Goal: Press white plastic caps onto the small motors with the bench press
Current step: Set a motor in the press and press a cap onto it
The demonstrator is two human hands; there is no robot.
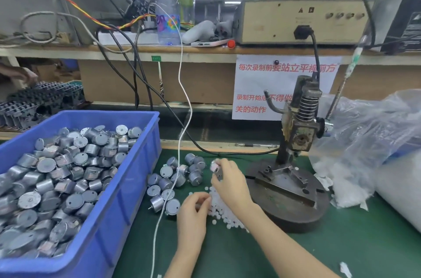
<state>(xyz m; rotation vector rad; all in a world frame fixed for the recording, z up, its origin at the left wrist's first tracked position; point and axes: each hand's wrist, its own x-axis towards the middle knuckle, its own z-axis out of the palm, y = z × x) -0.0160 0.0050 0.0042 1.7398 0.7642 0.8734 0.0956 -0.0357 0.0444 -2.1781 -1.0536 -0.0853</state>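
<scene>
Dozens of motors [57, 175] fill the blue bin [132, 198] at lower left, and more lie loose mid-frame. A paper sign [250, 86] at upper right reads "每次录制前要站立平视前方" in red. The right hand [230, 182] grips one motor [215, 167] left of the press [293, 163]. The left hand [193, 211] curls over the caps [216, 214], its grasp unclear.

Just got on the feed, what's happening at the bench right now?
The right hand holds a small motor above the mat, while the left hand picks at the pile of white caps. The bench press stands idle, its fixture bare. More motors fill the blue bin.
</scene>
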